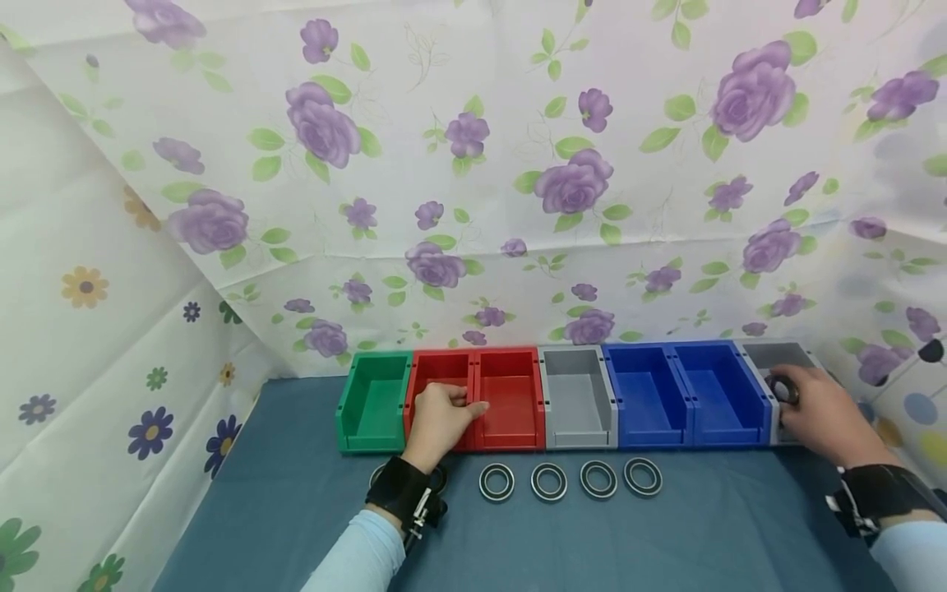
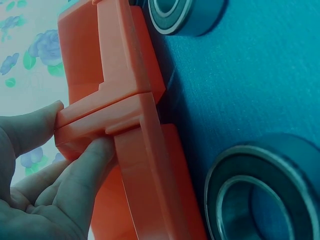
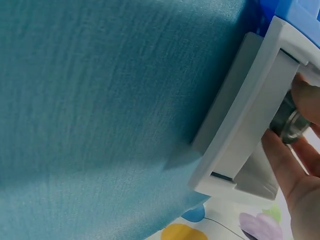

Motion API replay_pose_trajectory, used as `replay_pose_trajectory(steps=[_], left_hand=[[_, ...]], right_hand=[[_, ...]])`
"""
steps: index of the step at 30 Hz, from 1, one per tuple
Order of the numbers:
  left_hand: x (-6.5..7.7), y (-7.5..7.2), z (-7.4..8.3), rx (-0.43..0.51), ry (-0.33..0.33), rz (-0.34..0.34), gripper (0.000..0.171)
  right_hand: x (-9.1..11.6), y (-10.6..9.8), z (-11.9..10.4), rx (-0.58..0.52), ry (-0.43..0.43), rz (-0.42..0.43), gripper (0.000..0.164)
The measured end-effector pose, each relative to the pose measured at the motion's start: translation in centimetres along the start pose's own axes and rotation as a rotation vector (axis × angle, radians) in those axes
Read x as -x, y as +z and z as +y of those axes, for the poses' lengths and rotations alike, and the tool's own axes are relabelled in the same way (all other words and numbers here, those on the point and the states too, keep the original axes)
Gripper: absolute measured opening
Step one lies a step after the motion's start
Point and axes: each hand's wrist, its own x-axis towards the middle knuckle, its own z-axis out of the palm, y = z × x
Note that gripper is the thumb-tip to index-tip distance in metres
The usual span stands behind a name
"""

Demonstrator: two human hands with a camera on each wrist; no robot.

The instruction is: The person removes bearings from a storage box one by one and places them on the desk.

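Note:
At the far right, my right hand [image 1: 824,411] pinches a ball bearing [image 1: 783,389] between thumb and fingers, inside the opening of the end grey bin [image 1: 769,355]. The right wrist view shows this bearing [image 3: 290,120] above the bin's front lip. My left hand [image 1: 438,419] pinches the adjoining side walls of two red bins, thumb in the right red bin [image 1: 509,403] and fingers in the left red bin [image 1: 441,366]. Close by in the left wrist view lies another bearing [image 2: 260,190] on the cloth.
Left of the red bins stands a green bin [image 1: 373,403]; to their right are a grey bin [image 1: 577,399] and two blue bins [image 1: 647,399]. Several bearings [image 1: 549,482] lie in a row before them on the blue cloth [image 1: 592,551]. A flowered sheet [image 1: 488,205] hangs behind.

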Motion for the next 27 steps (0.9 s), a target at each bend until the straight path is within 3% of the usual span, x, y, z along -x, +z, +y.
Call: replay_pose_trajectory(steps=[13, 20, 27], left_hand=[[-0.1, 0.0, -0.2, 0.006, 0.008, 0.004, 0.048], [0.0, 0.1, -0.2, 0.019, 0.007, -0.001, 0.047], [0.1, 0.0, -0.1, 0.026, 0.007, -0.002, 0.048]], right_hand=[[1.1, -1.8, -2.5, -0.036, -0.028, 0.378, 0.062], [1.6, -2.8, -5.3, -0.067, -0.167, 0.604, 0.062], [2.4, -3.5, -7.9, -0.099, -0.266, 0.695, 0.059]])
